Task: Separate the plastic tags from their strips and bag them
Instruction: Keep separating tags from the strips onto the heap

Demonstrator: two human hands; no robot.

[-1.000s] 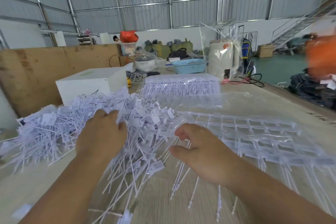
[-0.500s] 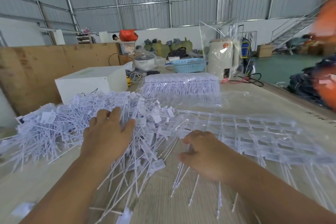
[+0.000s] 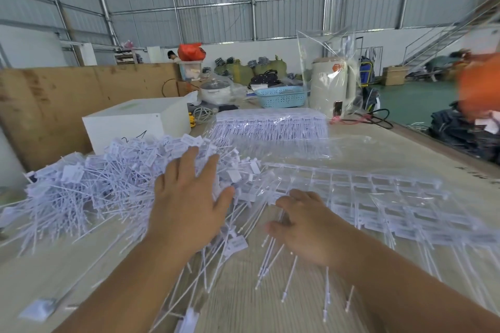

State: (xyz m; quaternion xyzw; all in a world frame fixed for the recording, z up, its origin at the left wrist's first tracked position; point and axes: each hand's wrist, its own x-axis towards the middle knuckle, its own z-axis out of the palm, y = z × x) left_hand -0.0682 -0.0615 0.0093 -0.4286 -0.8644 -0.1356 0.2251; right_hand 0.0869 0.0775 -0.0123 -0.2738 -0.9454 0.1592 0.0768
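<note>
**Both hands down on the tag pile**

Far left, my view starts w/ the loose heap of white plastic tags (image 3: 108,184) spread over the wooden table (image 3: 392,149); stems stick out all ways, a few strays lie near the front edge. Behind the heap sits a white box (image 3: 135,123).

My left hand (image 3: 189,205) lies flat on the heap's right side, fingers straight and spread wide, palm pressing the tags, gripping nothing.

Just right of it, my right hand (image 3: 303,227) is palm-down w/ fingers curled at the near edge of the tag strips (image 3: 378,197). Can't tell if it actually pinches a stem; fingertips are hidden and the frame is blurry there.

The strips run on to the right, still joined in rows, under clear plastic film. Another stack of strips in a clear bag (image 3: 270,127) lies farther back, centre. Behind that: a blue basket (image 3: 281,96) and a white appliance (image 3: 331,89) wrapped in clear plastic.
</note>
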